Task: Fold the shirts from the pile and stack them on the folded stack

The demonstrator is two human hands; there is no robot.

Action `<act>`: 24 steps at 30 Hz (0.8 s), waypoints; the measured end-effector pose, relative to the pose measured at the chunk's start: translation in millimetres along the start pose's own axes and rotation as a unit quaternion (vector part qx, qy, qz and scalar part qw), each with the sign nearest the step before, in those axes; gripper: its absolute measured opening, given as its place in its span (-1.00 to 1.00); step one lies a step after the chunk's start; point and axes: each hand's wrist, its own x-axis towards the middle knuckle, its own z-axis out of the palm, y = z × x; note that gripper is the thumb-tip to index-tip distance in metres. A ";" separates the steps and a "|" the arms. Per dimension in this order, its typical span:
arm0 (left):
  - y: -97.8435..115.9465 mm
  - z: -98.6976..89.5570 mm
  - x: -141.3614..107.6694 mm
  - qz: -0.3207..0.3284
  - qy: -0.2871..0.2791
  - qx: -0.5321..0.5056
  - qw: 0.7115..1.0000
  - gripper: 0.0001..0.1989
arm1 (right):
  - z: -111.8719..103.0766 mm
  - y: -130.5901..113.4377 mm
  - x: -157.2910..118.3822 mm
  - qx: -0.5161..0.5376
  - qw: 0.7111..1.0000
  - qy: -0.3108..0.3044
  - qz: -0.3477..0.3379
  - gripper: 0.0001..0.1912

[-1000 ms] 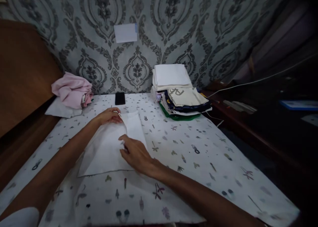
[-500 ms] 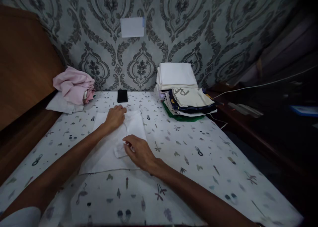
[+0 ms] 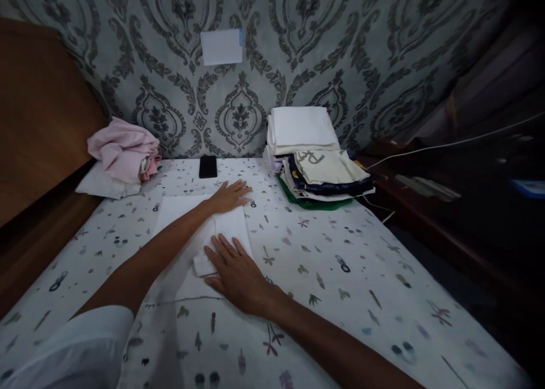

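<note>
A white cloth, partly folded, lies flat on the patterned white sheet. My left hand rests open on the far right corner of the cloth, its fingers spread and pointing right. Nearer to me, my right hand lies palm down with fingers apart on the cloth's right part, beside a small folded flap. Neither hand grips anything. My left forearm covers part of the cloth.
A black phone lies near the wall. Folded clothes and a white stack stand at the back right. Crumpled pink cloth sits at the back left by a brown wooden panel. A white cable crosses the right side.
My left hand has moved right along the cloth's far edge and spread its fingers. My right hand has flattened from a curled pose onto the cloth.
</note>
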 end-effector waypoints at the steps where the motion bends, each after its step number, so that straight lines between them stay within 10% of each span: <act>1: -0.2 -0.6 -0.1 -0.009 0.036 -0.025 0.999 -0.45 | -0.9 -0.5 -1.6 0.009 1.000 -0.001 -0.005 -0.34; 6: -22.8 -18.3 -23.9 -0.103 0.224 -0.121 0.962 -0.62 | -8.1 11.5 -6.2 0.068 0.997 0.043 -0.010 -0.43; 10: -62.5 -48.6 -68.3 -0.207 0.179 -0.066 0.960 -0.83 | -35.2 49.9 23.2 0.068 0.989 0.121 0.054 -0.58; 17: -94.2 -68.5 -126.6 -0.264 0.079 -0.050 0.960 -0.82 | -79.0 125.5 116.1 -0.003 0.973 0.068 0.219 -0.47; 24: -81.3 -90.8 -150.6 -0.208 0.091 -0.043 0.973 -0.93 | -96.2 122.4 116.5 0.001 0.975 0.067 0.214 -0.91</act>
